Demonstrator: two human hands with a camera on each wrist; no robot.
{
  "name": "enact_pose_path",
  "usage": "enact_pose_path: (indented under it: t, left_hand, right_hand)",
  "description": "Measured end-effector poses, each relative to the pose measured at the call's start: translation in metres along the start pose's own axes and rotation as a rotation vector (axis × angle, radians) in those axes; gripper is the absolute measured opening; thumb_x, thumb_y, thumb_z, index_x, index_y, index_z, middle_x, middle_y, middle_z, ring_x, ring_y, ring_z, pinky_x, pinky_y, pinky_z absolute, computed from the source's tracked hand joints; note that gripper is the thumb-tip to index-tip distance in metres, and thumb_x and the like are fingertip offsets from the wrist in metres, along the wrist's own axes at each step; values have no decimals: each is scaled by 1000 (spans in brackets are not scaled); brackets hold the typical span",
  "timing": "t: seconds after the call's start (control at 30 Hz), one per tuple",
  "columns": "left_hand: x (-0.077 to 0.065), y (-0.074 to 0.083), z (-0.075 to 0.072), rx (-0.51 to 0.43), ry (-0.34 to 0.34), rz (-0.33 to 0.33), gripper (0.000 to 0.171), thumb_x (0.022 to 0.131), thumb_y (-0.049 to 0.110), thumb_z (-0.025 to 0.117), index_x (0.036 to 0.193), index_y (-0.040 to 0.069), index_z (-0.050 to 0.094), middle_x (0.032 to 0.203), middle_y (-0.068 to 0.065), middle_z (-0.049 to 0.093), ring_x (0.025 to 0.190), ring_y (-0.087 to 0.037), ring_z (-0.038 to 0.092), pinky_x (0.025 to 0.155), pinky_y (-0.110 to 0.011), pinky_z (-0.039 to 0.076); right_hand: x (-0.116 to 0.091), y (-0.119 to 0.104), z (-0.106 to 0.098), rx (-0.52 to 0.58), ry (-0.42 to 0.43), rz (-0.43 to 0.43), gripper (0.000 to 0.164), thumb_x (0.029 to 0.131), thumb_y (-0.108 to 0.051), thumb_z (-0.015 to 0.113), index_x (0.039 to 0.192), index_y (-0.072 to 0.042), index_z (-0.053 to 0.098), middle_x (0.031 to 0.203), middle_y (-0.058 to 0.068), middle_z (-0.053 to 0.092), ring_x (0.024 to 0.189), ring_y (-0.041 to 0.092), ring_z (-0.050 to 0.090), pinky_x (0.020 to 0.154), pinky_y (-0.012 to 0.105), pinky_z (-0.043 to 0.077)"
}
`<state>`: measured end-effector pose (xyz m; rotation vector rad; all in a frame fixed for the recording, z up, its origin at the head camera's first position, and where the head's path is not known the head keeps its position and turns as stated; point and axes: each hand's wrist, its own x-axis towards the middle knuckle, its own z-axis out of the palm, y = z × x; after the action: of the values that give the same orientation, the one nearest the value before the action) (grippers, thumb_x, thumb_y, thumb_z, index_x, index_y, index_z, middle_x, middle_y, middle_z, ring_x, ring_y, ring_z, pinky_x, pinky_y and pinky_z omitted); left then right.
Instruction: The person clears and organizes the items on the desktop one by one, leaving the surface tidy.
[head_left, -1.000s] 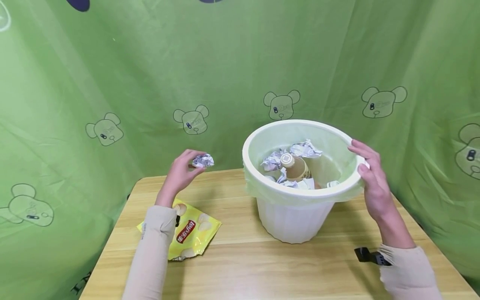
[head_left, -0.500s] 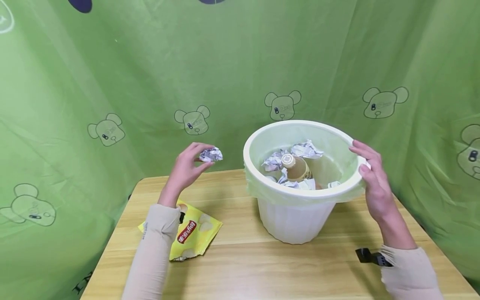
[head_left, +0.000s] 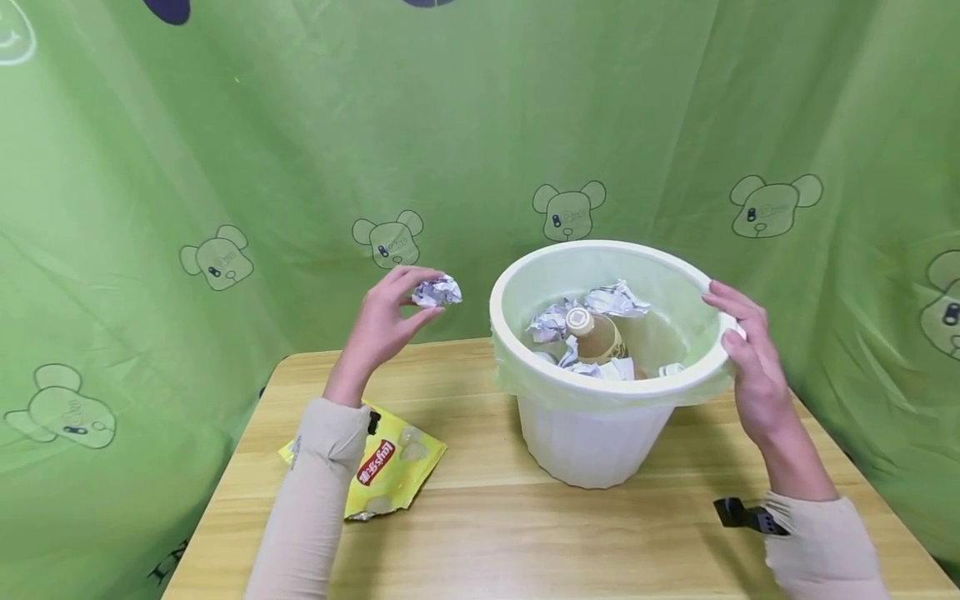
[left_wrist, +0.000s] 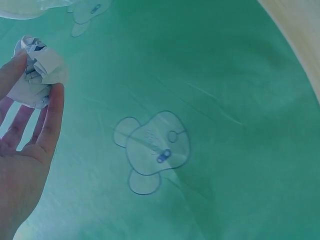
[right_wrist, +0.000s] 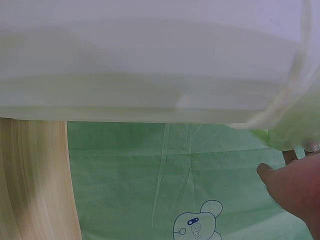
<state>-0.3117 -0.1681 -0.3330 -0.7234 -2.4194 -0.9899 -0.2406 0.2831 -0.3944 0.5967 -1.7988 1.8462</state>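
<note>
1. A green curtain (head_left: 465,125) printed with bear heads hangs behind the wooden table (head_left: 517,542) and along its left and right edges.
2. Near the table's left edge lies a yellow chip bag (head_left: 393,471) with a red label; its near end is ragged. The left sleeve (head_left: 311,492) passes above it and hides part of it.
3. The left hand (head_left: 382,325) is raised near the table's far edge, left of its middle. Its thumb and fingers are partly bent, pinching a crumpled paper ball (head_left: 438,292). That ball is up off the surface, left of the bin and apart from its rim.
4. The white bin (head_left: 592,442) stands on the right half of the table. A pale green liner (head_left: 517,385) folds over its rim. Inside are crumpled papers (head_left: 617,299), a brown bottle (head_left: 600,337) with its pale cap up, and a small white piece (head_left: 671,369) at the right.
5. The right hand (head_left: 757,375) grips the rim's right side, fingers bent over it and thumb nearer the person. A black strap (head_left: 750,517) sits at that wrist, toward the table's right edge.
</note>
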Motion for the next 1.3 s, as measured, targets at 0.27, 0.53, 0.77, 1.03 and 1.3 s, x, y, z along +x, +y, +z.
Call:
enact_pose_path:
  t: [0.27, 0.53, 0.77, 1.03, 1.3]
  left_hand:
    - [15, 18, -2, -5, 15, 52, 54, 86, 8, 83, 136, 14, 66, 135, -8, 63, 115, -21, 65, 94, -26, 61]
    - [27, 31, 0, -25, 31, 100, 53, 86, 8, 83, 136, 12, 67, 134, -8, 64, 114, -21, 65, 93, -23, 60]
    - [34, 40, 4, -59, 37, 129, 52, 86, 9, 83, 136, 11, 66, 133, -9, 64, 115, -20, 65, 92, -21, 60]
    - [43, 54, 11, -104, 22, 138, 51, 88, 10, 82, 136, 11, 66, 134, -8, 63, 114, -19, 65, 93, -22, 60]
    - [54, 73, 21, -108, -5, 148, 51, 89, 11, 81, 138, 12, 65, 135, -6, 63, 117, -17, 65, 93, -19, 59]
  right_hand:
    - [1, 1, -1, 13, 3, -11, 48, 103, -13, 40, 147, 1, 53, 160, 6, 37, 149, 24, 26, 123, 25, 22]
    - [0, 2, -1, 16, 3, -5, 48, 102, -13, 40, 147, 1, 53, 160, 6, 37, 148, 24, 26, 121, 24, 24]
    - [1, 1, 0, 10, 5, 1, 48, 102, -13, 40, 147, 1, 53, 160, 6, 37, 148, 23, 27, 121, 26, 25]
    - [1, 1, 1, 10, 1, -7, 48, 102, -12, 39, 146, 1, 53, 160, 6, 37, 147, 23, 27, 119, 24, 27]
    - [1, 3, -1, 18, 1, -15, 48, 102, -12, 40, 146, 2, 54, 159, 6, 37, 147, 23, 27, 117, 21, 29]
